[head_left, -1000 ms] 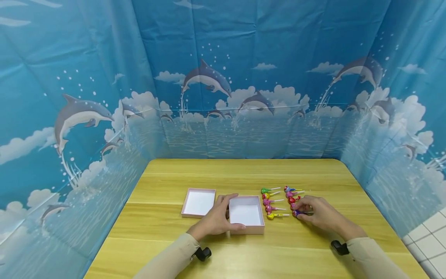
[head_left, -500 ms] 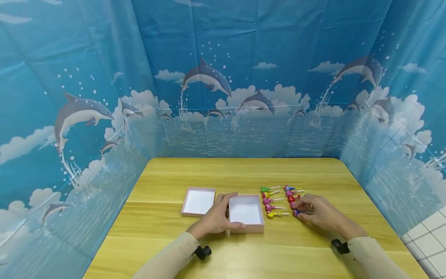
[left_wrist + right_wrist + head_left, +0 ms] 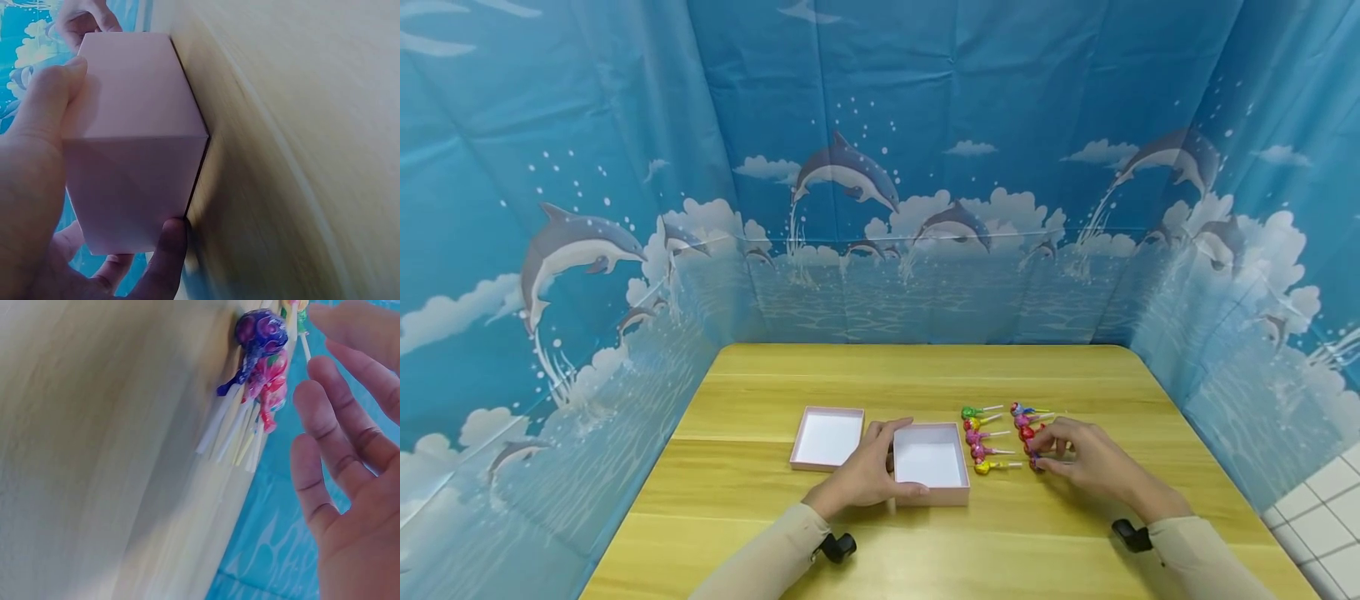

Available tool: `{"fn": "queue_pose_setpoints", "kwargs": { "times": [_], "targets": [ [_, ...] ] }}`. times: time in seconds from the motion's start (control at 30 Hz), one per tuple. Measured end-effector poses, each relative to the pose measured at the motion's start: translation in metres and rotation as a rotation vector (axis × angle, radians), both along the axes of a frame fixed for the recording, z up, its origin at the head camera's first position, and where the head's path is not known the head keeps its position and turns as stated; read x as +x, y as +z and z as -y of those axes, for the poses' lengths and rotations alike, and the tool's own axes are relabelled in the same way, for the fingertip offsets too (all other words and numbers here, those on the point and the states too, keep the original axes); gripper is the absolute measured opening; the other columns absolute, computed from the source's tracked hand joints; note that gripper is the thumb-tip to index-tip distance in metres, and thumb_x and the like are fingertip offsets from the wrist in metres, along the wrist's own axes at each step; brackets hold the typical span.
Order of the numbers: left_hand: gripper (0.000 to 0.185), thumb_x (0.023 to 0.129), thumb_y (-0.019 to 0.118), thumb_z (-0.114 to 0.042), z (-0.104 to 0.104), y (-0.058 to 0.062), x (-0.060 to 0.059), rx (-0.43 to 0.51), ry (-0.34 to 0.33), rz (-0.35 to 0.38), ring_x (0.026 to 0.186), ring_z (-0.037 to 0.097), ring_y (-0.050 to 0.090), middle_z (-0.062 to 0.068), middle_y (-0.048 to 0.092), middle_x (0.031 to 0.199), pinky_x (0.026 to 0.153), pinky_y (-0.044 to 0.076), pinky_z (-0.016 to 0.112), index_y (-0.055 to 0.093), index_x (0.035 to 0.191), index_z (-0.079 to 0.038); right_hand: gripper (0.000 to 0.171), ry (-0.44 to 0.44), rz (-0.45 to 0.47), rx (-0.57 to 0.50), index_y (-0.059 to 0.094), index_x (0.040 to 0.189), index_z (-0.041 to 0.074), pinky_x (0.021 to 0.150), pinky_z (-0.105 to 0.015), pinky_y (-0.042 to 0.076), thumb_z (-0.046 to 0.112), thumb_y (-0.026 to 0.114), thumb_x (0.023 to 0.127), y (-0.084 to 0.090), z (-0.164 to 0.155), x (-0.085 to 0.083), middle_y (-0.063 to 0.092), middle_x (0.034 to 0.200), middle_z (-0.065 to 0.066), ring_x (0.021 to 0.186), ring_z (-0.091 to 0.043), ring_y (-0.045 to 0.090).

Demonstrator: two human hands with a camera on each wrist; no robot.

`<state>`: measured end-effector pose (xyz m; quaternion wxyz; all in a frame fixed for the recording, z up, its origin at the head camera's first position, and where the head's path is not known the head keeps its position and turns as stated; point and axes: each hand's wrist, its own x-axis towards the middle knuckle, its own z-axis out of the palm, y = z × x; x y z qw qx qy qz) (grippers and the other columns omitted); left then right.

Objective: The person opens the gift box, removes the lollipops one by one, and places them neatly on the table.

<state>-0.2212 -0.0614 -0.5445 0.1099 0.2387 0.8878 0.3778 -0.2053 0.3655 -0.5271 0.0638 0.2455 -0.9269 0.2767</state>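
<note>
Okay, my left hand (image 3: 863, 475) grips the open pink box (image 3: 930, 463) by its near-left corner. Just right of it lie two columns of lollipops (image 3: 983, 440), sticks pointing right. My right hand (image 3: 1078, 463) rests over the near end of the right-hand column, fingers loose beside the purple lollipop (image 3: 261, 331), holding nothing.

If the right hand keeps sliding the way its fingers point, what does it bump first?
Probably the purple lollipop just before the right hand's fingertips; depth is hard to judge.
</note>
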Motion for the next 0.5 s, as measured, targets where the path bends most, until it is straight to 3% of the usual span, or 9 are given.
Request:
{"fn": "queue_pose_setpoints", "kwargs": {
  "times": [0.23, 0.37, 0.5],
  "targets": [
    [0.117, 0.093, 0.099, -0.057, 0.003, 0.0, -0.001, 0.027, -0.014, 0.017, 0.122, 0.02, 0.061, 0.019, 0.051, 0.162, 0.101, 0.059, 0.037, 0.033, 0.185, -0.025, 0.021, 0.0, -0.13, -0.008, 0.086, 0.11, 0.02, 0.069, -0.027, 0.056, 0.008, 0.095, 0.097, 0.003, 0.01, 0.003, 0.075, 0.1, 0.015, 0.085, 0.004, 0.06],
    [0.117, 0.093, 0.099, -0.057, 0.004, -0.001, -0.002, 0.042, -0.02, 0.026, 0.131, 0.022, 0.064, 0.02, 0.05, 0.165, 0.106, 0.062, 0.038, 0.033, 0.185, -0.024, 0.02, 0.002, -0.153, -0.012, 0.085, 0.109, 0.02, 0.07, -0.028, 0.057, 0.007, 0.095, 0.097, 0.006, 0.016, 0.006, 0.077, 0.102, 0.012, 0.086, 0.006, 0.06],
    [0.119, 0.093, 0.098, -0.058, 0.005, -0.004, -0.003, 0.04, -0.019, 0.009, 0.13, 0.023, 0.064, 0.02, 0.051, 0.164, 0.107, 0.062, 0.04, 0.032, 0.185, -0.022, 0.019, -0.003, -0.156, 0.002, 0.086, 0.111, 0.021, 0.071, -0.03, 0.059, 0.009, 0.094, 0.099, 0.007, 0.022, 0.009, 0.079, 0.106, 0.011, 0.088, 0.007, 0.062]
  ]
}}
